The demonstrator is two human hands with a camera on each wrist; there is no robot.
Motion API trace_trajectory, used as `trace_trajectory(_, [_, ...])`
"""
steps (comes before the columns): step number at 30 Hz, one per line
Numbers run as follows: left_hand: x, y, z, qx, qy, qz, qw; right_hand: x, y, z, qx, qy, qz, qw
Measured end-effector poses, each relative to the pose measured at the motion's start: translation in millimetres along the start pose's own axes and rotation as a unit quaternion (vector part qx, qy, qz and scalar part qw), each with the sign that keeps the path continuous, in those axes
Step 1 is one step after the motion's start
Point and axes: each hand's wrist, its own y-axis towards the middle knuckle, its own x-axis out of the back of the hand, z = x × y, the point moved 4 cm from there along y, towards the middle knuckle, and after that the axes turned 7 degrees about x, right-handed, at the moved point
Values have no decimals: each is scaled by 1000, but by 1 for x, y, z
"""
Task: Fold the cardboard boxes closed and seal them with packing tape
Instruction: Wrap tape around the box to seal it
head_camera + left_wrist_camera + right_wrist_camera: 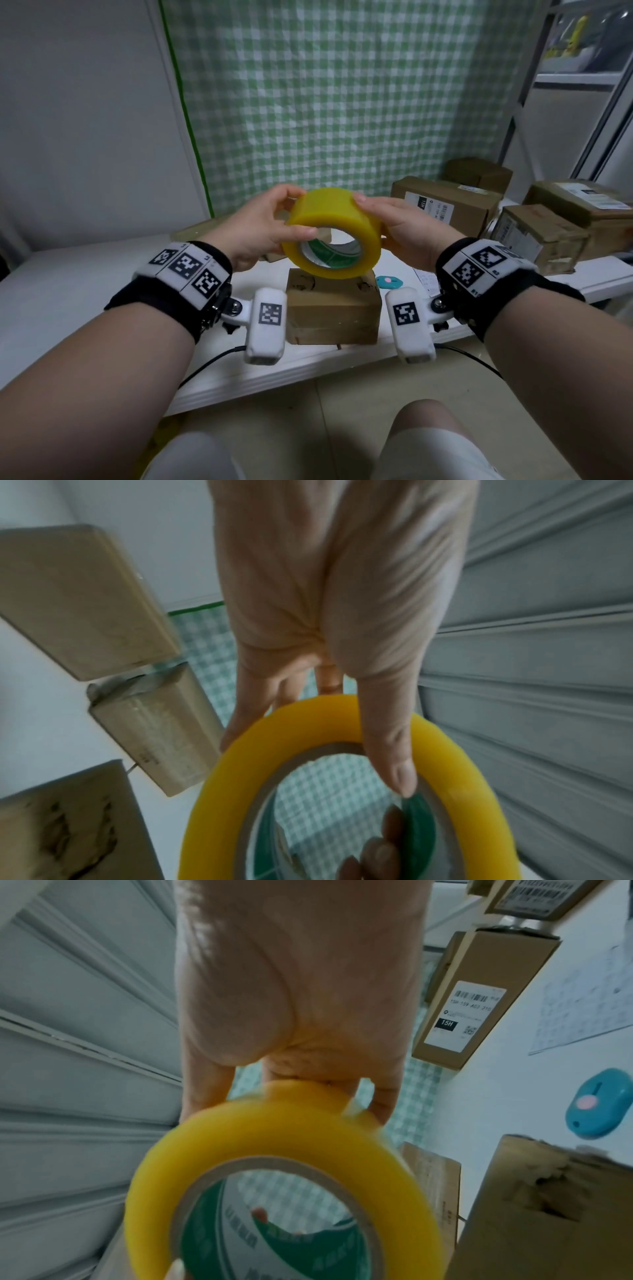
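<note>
A: How far along are we?

B: Both our hands are up on the tape roll (334,233), holding it in the air above the small box (334,308) at the near table (85,274) edge. Our left hand (255,228) pinches it, thumb over the rim into the core; our right hand (399,228) grips the far side. That box's flaps look folded down, but we see no fresh strip across it, so we judge sealing hasn't begun.

A: What's around it?

B: A blue cutter (388,281) lies just right of the box, handy for cutting. Farther right, well apart, sits a cluster of labelled boxes (448,202); whether those are sealed we cannot tell. Behind stands the green checked curtain (342,102). Nothing blocks the box top.
</note>
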Motion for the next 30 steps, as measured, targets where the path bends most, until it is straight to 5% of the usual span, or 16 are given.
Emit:
trace_trajectory(6, [-3,-1,12,28,-83,32,996,-5,-8,0,-37,56,23,997])
trace_trajectory(16, [-2,1,4,21,37,-2,999,-13,-9,3,-48,96,10,994])
trace_trajectory(30, [-3,3,-2,-4,57,-24,998,-24,-11,7,-61,73,14,995])
